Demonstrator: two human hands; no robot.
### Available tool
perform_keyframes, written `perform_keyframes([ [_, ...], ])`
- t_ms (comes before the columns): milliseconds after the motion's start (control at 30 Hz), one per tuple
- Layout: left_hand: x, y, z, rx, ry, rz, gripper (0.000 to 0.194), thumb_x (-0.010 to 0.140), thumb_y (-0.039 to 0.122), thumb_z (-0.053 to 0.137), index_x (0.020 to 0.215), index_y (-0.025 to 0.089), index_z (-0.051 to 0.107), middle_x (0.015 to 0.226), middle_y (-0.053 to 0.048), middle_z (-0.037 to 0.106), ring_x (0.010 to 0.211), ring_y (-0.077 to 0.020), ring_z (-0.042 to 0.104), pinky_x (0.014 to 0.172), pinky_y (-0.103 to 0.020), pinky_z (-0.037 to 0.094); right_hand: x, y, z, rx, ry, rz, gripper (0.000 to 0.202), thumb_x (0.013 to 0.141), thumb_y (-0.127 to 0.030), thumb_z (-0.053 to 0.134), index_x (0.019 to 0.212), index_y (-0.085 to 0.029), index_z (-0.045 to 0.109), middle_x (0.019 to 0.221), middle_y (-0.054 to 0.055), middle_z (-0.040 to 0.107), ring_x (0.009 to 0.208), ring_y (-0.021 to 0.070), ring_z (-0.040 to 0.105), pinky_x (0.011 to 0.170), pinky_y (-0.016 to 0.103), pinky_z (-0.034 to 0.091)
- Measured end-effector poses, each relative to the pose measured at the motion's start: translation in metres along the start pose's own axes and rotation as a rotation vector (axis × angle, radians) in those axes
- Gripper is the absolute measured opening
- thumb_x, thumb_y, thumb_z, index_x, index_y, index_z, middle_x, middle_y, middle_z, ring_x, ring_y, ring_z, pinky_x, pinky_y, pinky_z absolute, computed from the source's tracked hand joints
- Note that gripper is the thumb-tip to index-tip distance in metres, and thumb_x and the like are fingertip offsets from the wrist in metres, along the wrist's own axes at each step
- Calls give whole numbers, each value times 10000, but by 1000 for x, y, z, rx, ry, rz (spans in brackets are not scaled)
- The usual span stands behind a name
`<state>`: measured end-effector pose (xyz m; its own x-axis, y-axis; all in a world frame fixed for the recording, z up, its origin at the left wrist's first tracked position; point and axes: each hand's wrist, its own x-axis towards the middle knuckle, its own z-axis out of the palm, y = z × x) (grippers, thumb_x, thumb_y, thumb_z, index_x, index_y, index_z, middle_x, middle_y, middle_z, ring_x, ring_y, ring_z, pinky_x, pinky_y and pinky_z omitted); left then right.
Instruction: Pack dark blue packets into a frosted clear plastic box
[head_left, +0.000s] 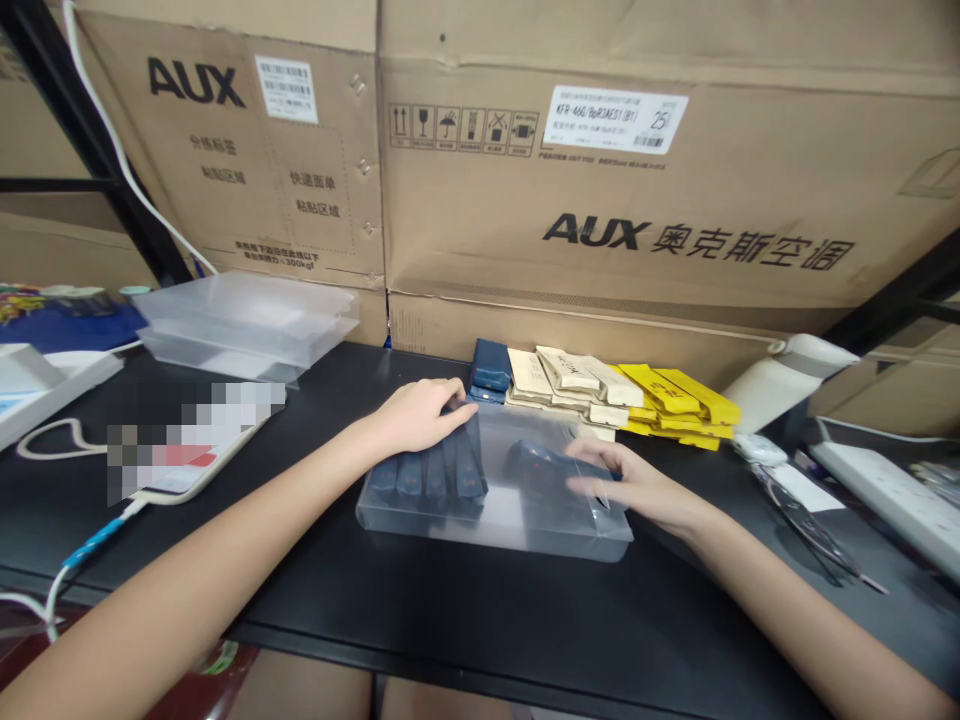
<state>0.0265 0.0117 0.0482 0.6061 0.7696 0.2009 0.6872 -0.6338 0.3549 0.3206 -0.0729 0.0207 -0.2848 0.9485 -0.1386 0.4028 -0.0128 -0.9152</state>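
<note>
A translucent plastic box [495,525] sits on the black table. Several dark blue packets [427,475] stand in a row in its left part. My left hand [424,415] rests over the top of that row, its fingers bent around the upper end of the rightmost packet. In the right part of the box lies another dark blue packet [536,465], slightly blurred. My right hand [630,480] reaches over the box's right side, thumb and fingers around that packet's right end. Behind the box are dark blue packets [491,365], cream packets [574,375] and yellow packets [675,400].
Stacked translucent boxes [247,320] stand at the back left, near a phone [195,450] with a cable. A white bottle [787,385], glasses [810,530] and a power strip [892,490] are at the right. Large cardboard boxes [675,200] form the back.
</note>
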Motion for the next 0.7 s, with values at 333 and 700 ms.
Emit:
perform_keyframes([
  [333, 0, 0, 0, -9, -3, -7, 326, 946, 474, 412, 940, 203, 593, 1040, -65, 708, 944, -264, 654, 780, -362, 489, -1, 1, 0, -85, 15, -35, 404, 738, -500, 757, 978, -197, 640, 1018, 48, 669, 942, 229, 628, 814, 317, 512],
  [700, 0, 1, 0, 1, -5, -12, 310, 949, 461, 422, 947, 202, 594, 1056, -68, 708, 953, -265, 656, 773, -357, 487, 0, 2, 0, -138, -9, -62, 361, 781, -493, 717, 982, -207, 630, 1002, 40, 677, 940, 237, 636, 821, 347, 517],
])
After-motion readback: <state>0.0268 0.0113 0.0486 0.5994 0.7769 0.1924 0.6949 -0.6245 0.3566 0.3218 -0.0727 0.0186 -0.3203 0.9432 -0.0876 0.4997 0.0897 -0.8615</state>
